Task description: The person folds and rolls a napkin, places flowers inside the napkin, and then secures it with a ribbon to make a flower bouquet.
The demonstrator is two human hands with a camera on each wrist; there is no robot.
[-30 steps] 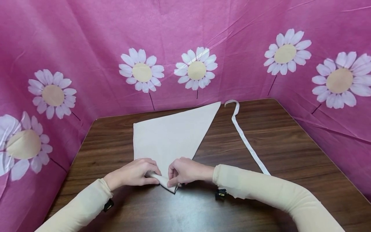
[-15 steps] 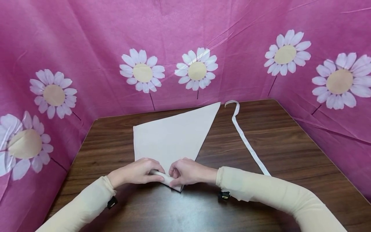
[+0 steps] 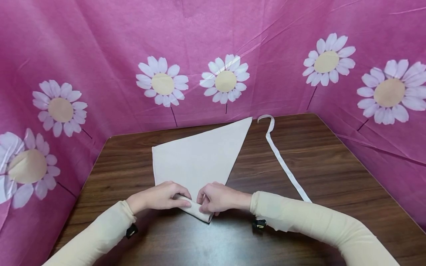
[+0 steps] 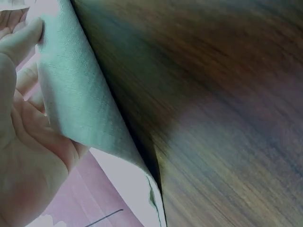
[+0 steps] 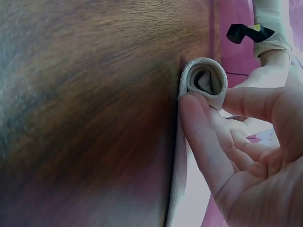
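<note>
A cream cloth napkin point(image 3: 199, 155) lies on the table, its near edge wound into a short roll point(image 3: 196, 211). My left hand point(image 3: 161, 195) holds the left part of this roll, thumb on the near side and fingers over the far side. Beside it my right hand point(image 3: 219, 198) grips the roll's right end between thumb and fingers. Seen from the right wrist, the rolled end point(image 5: 204, 82) shows several layers in a spiral. In the left wrist view, the thumb point(image 4: 23, 40) touches the roll's cloth surface point(image 4: 80, 85).
A white ribbon point(image 3: 283, 160) lies to the right of the napkin, curled at its far end and partly behind the right sleeve. The dark wooden table point(image 3: 110, 166) is bordered by a pink curtain point(image 3: 110, 44) printed with large daisies.
The napkin's near edge has been wound into a rounder, thicker roll. Both hands have shifted slightly to the right, and the napkin's far left corner has slid a little nearer.
</note>
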